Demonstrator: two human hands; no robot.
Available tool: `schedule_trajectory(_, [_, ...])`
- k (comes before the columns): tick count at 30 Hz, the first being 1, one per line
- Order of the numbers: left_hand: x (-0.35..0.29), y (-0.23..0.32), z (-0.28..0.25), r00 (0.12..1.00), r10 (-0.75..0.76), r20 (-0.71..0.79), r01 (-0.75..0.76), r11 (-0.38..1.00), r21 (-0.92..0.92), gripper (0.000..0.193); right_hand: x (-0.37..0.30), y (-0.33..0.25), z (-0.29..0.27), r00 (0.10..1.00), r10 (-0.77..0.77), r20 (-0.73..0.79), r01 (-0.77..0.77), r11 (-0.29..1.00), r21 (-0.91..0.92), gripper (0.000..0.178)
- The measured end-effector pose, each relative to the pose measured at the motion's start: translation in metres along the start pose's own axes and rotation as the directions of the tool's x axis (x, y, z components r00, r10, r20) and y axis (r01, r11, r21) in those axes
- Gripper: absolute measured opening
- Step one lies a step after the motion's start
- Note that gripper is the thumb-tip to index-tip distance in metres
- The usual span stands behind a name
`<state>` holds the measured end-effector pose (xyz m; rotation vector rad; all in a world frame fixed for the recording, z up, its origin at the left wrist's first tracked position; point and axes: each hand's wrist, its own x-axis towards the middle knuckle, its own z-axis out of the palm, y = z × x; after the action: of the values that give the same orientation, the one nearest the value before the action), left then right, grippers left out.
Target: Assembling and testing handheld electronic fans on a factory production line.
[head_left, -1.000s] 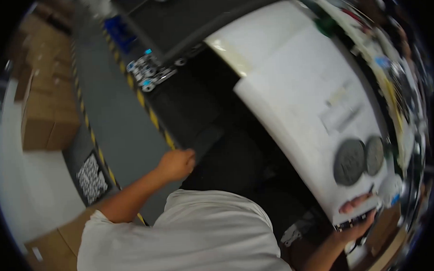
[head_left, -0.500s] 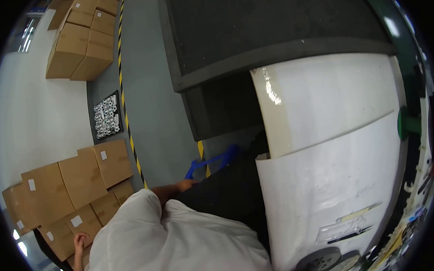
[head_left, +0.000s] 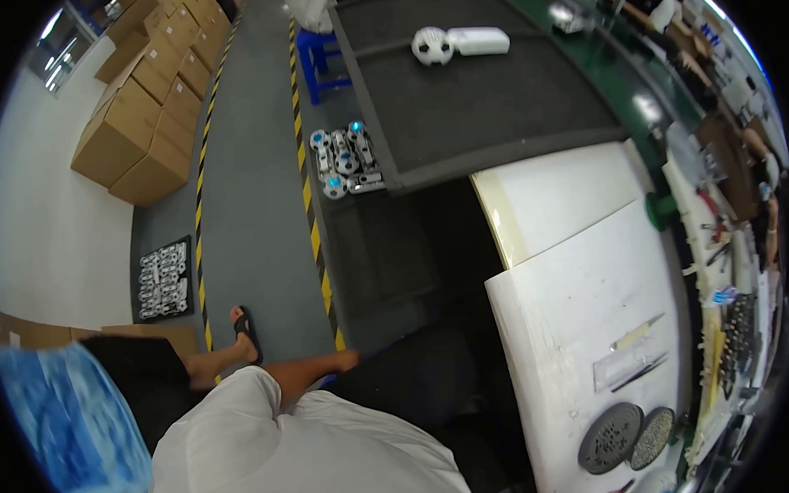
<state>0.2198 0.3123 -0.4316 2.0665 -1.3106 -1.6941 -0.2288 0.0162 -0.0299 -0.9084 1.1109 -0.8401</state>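
My left hand (head_left: pixel 345 361) is low beside my dark-clad leg, at the end of a bare forearm from a white sleeve. Its fingers are hidden; a sliver of blue shows just below it. My right hand is out of the picture. On my right is a white work surface (head_left: pixel 580 327). Two round dishes (head_left: pixel 611 439) of small parts lie on it, near a clear flat case (head_left: pixel 609 371) and a thin pointed tool (head_left: pixel 640 373). Further off, a black-lined table (head_left: pixel 485 95) bears a white device with a football-patterned round head (head_left: pixel 432 47).
A person in a blue top (head_left: pixel 70 423) and sandals walks close on my left. Cardboard boxes (head_left: pixel 121 126) line the wall. Trays of similar devices (head_left: pixel 344 161) sit beside the table and on the floor. A blue stool (head_left: pixel 318 62) stands further off. A green conveyor (head_left: pixel 596 57) runs along the right.
My view has tilted up and shows more of the table and aisle. The person on the left has come fully alongside. The blue frame near my left hand is now almost hidden.
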Motion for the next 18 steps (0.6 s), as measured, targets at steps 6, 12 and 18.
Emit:
schedule_trajectory(6, [-0.063, 0.212, -0.115, 0.838, 0.216, -0.501, -0.197, 0.976, 0.091, 0.051, -0.082, -0.010, 0.047, 0.999, -0.043, -0.032, 0.046, 0.995, 0.094, 0.038])
schedule_trajectory(12, [-0.116, 0.278, -0.114, 0.871, 0.388, -0.303, -0.262, 0.886, 0.382, 0.040, -0.155, 0.004, 0.093, 0.997, 0.062, -0.042, -0.052, 0.977, 0.208, 0.036])
schedule_trajectory(18, [-0.178, 0.236, -0.116, 0.776, 0.629, 0.049, -0.536, 0.616, 0.578, 0.026, -0.173, -0.006, 0.146, 0.995, -0.085, 0.050, 0.082, 0.995, 0.065, 0.050])
